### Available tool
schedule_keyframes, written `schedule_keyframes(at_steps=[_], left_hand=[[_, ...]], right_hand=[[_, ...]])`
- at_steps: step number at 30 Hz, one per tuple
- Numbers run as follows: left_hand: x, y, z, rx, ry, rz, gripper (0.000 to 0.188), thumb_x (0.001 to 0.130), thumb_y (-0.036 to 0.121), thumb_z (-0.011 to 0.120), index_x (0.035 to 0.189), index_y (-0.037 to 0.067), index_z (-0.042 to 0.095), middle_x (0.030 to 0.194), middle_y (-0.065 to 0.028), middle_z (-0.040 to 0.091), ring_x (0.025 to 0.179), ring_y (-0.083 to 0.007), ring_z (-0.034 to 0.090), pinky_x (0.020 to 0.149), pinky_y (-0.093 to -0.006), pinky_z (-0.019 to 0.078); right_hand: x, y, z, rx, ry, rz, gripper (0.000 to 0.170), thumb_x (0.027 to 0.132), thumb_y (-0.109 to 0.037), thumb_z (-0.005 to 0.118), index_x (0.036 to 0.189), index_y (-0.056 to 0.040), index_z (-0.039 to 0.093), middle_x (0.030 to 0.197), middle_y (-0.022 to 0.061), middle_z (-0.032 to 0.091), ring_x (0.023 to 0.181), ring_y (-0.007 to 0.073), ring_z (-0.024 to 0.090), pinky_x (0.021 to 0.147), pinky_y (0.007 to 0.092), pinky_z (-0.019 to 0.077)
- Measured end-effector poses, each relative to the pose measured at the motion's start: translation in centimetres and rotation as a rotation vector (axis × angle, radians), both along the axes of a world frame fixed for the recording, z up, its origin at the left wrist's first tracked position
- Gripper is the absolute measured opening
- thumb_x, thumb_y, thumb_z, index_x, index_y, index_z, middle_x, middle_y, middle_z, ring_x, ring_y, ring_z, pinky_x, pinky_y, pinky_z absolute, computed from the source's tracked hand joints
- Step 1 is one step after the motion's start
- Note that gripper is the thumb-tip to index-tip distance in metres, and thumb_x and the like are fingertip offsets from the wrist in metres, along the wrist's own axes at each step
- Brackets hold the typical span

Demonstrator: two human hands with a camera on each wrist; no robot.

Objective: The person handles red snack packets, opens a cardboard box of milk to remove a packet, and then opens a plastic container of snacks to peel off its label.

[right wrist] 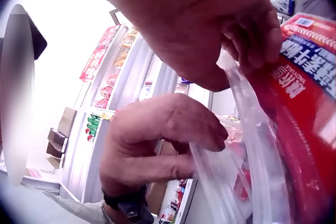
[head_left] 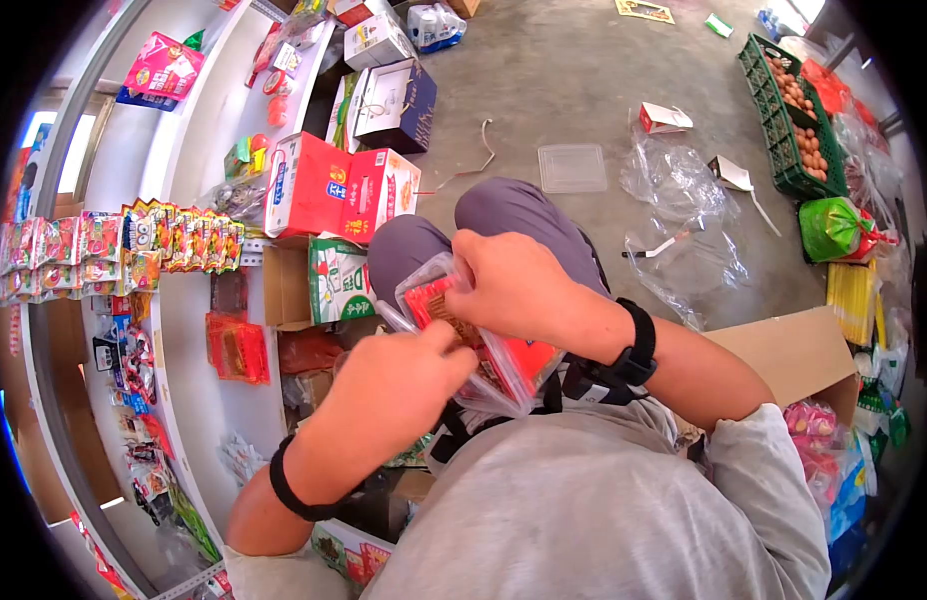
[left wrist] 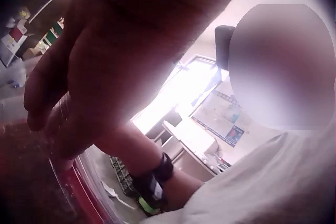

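Observation:
A clear plastic box [head_left: 519, 372] with red packets [head_left: 496, 362] in it rests tilted above the lap in the head view. The left hand [head_left: 399, 375] pinches the near-left part of the box with its fingers at the rim. On the far side the right hand [head_left: 514, 285] has its fingers curled over the box edge, at a red packet. In the right wrist view a red packet [right wrist: 310, 87] with white lettering lies beneath the right hand [right wrist: 210, 29], while the left hand [right wrist: 152, 140] grips the clear rim [right wrist: 210, 182]. The fingertips' exact hold inside is partly hidden.
Shelves [head_left: 199, 420] with snack packets stand at the left, beside a red carton [head_left: 329, 185]. A clear lid [head_left: 572, 168] and crumpled plastic wrap [head_left: 684, 190] lie on the floor. A green egg crate [head_left: 774, 130] stands at the right, above an open cardboard box [head_left: 794, 350].

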State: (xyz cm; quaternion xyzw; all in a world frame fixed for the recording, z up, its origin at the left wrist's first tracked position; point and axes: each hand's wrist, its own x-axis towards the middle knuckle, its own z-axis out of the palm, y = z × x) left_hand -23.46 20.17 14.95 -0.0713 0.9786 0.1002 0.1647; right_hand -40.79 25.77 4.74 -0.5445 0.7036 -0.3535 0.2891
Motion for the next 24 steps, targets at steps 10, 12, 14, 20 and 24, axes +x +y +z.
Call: schedule_keyframes(at_steps=[10,12,14,20,24], left_hand=[[4.4,-1.9,5.3,0.19,0.212,0.131,0.02,0.077,0.002,0.068,0.097,0.004,0.067,0.098,-0.0129,0.068,0.089,-0.0318,0.07,0.078,-0.0396,0.0586],[5.8,-4.3,7.2,0.148,0.377,0.394,0.018,0.08,-0.005,0.071,0.096,0.002,0.071,0.103,-0.0118,0.072,0.095,-0.0269,0.071,0.083,-0.0369,0.0578],[6.0,-7.7,7.5,0.084,0.553,0.464,0.017,0.09,0.0,0.07,0.107,0.001,0.071,0.106,-0.0098,0.071,0.095,-0.0178,0.067,0.081,-0.0298,0.0535],[-6.1,-16.3,0.3,0.253,0.954,0.42,0.029,0.097,0.006,0.067,0.125,0.003,0.067,0.119,-0.0079,0.068,0.094,-0.0134,0.063,0.083,-0.0288,0.054],[-11.6,-13.3,-2.8,0.333,0.65,0.334,0.051,0.095,0.012,0.07,0.144,0.013,0.058,0.149,-0.0092,0.056,0.108,-0.0205,0.069,0.091,-0.0324,0.0571]], right_hand=[[-2.7,0.4,0.0,0.084,-0.213,-0.092,0.025,0.079,-0.017,0.074,0.077,-0.0013,0.054,0.064,0.0136,0.06,0.061,0.024,0.062,0.058,0.0401,0.0493],[-2.9,0.8,0.3,0.064,-0.261,-0.124,0.025,0.078,-0.015,0.074,0.076,-0.0012,0.054,0.063,0.0119,0.059,0.06,0.0189,0.058,0.056,0.0372,0.0473],[-3.1,2.0,0.9,0.034,-0.354,-0.188,0.025,0.079,-0.015,0.074,0.076,-0.0011,0.054,0.063,0.0105,0.058,0.059,0.0155,0.055,0.056,0.0356,0.0457],[-2.7,3.4,0.7,-0.044,-0.365,-0.318,0.025,0.08,-0.015,0.074,0.079,-0.001,0.054,0.062,0.0121,0.061,0.055,0.0187,0.062,0.053,0.037,0.0492],[-3.1,2.4,-1.5,-0.051,-0.463,-0.383,0.024,0.08,-0.016,0.074,0.08,-0.0004,0.056,0.064,0.0104,0.059,0.061,0.015,0.058,0.058,0.0347,0.0488]])
